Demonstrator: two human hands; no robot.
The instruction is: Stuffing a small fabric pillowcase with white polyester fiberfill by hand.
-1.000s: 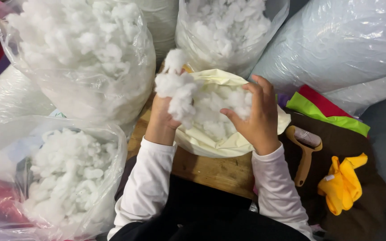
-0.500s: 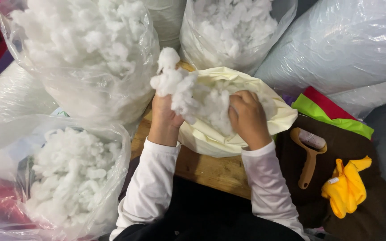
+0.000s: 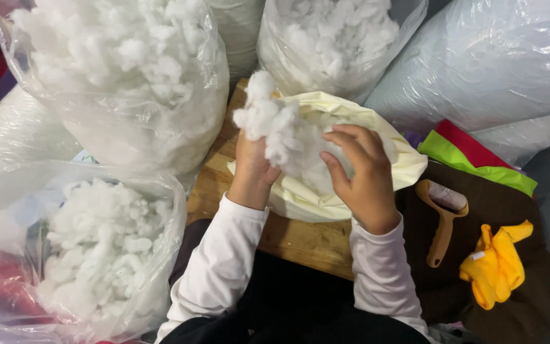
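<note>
The wooden tabletop [image 3: 300, 239] is hemmed by clear plastic bags of white stuffing [image 3: 122, 76] to the left of and beyond the fingers. The left hand [image 3: 253, 169] has its fingers clamped on a clump of stuffing [image 3: 275, 124] above the mouth of the pale yellow cover [image 3: 351, 150]. The right hand [image 3: 364, 172] rests on the stuffing in that cover, fingers apart and curled. Bare wood lies just below both wrists. A wooden-handled roller [image 3: 442, 220] and yellow cloth [image 3: 494, 264] lie right of the fingers.
</note>
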